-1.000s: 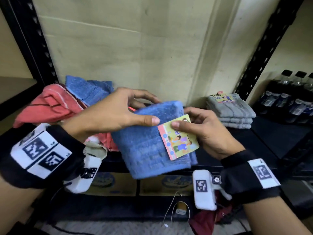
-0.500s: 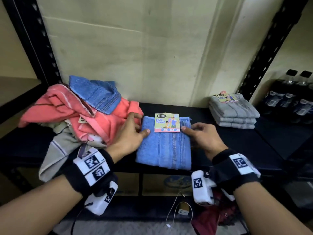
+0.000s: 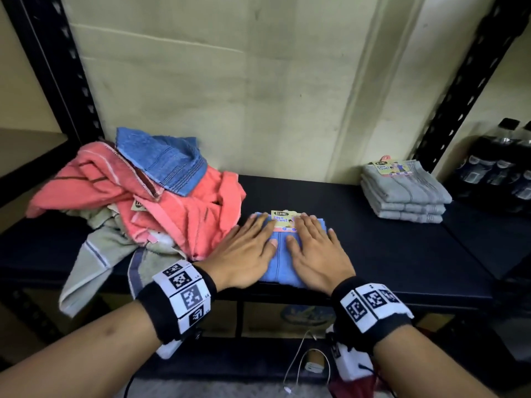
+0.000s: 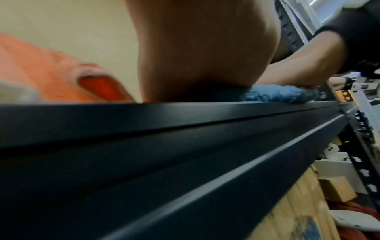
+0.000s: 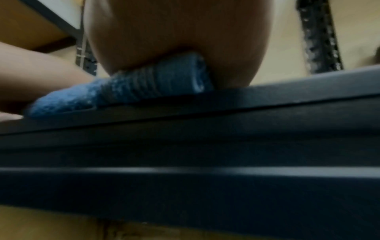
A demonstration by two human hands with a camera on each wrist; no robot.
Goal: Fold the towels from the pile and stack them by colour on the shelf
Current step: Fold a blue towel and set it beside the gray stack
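a: both palms are down flat on the folded blue towel point(image 3: 283, 255), left hand point(image 3: 244, 251) and right hand point(image 3: 317, 254) side by side, fingers spread and straight, pinching nothing. it lies at the front edge of the black shelf point(image 3: 402, 254).

b: so what worries you?

a: the near edge. in the right wrist view the towel point(image 5: 144, 84) sits right at the lip, so a push toward the body could drag it off.

b: and the fold itself?

a: the wrist views are blurred, so i can't say the layers are even. if they are not, it may spring open once the pressure lifts. the paper label point(image 3: 286, 219) under the fingertips could crease or tear loose too.

b: the pile point(image 3: 138, 202) is close on the left.

a: just beside the left hand, touching or nearly. a sideways sweep could pull the pink towel point(image 3: 184, 214) over the blue one, or knock the loose blue towel point(image 3: 163, 159) off the top. the grey stack point(image 3: 402, 193) is well apart, so there's no risk of mixing colours there.
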